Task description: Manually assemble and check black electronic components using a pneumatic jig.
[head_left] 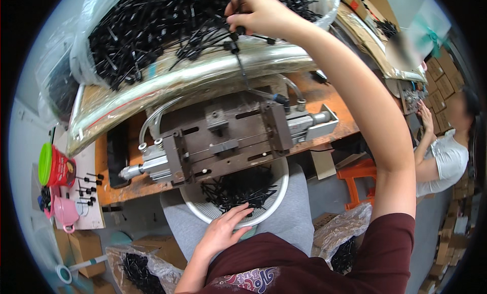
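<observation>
My right hand [264, 16] is raised over the far heap of black stemmed plastic parts [137, 33]. Its fingers are pinched on a black stemmed part [240, 29], partly hidden by the fingers. Down near my lap, my left hand [223, 232] lies with fingers outstretched at the near rim of a white basket [274, 205], holding nothing. Inside that basket are many similar black parts [243, 190]. Between my hands sits a dark metal fixture [203, 134] with a small block in its middle and a pneumatic cylinder [154, 162] at its left end.
The fixture stands on an orange-brown bench [122, 195]; air hoses run behind it. To the left are a red tub [63, 171], a pink cup [66, 211] and several loose black parts. An orange stool [355, 182] and a co-worker [446, 159] are at right.
</observation>
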`<control>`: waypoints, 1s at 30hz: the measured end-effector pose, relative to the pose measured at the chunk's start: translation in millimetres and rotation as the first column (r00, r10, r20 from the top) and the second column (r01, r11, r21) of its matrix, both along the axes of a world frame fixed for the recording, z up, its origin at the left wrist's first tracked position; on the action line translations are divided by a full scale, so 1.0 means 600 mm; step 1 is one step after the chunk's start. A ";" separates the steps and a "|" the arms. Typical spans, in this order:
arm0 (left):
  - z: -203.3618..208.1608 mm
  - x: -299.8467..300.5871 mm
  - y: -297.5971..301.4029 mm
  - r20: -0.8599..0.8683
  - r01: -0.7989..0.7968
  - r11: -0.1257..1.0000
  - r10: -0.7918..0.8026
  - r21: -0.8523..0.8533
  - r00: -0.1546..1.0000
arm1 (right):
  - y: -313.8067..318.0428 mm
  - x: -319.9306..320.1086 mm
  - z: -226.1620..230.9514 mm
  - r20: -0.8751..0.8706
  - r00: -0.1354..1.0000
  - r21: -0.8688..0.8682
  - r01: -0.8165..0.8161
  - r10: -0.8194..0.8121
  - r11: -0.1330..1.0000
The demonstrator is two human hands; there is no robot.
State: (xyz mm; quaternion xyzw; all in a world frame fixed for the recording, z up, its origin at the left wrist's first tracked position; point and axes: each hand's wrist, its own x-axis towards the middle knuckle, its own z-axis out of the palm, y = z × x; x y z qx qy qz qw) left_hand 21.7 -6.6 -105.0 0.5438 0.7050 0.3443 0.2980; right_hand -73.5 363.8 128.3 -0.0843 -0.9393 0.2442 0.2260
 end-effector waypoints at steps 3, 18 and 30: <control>0.008 -0.002 -0.006 0.008 -0.014 1.000 0.014 -0.003 1.000 | -0.003 -0.005 0.012 -0.163 0.986 -0.501 -0.066 -0.019 0.863; 0.106 -0.019 0.018 -0.112 -0.116 0.906 0.176 0.407 0.978 | -0.024 0.095 0.043 -0.488 0.872 -0.644 -0.333 -0.035 0.688; 0.224 -0.045 0.036 0.193 -0.273 0.817 0.201 0.508 0.960 | -0.255 0.300 -0.115 0.158 0.949 -0.936 0.055 0.273 0.349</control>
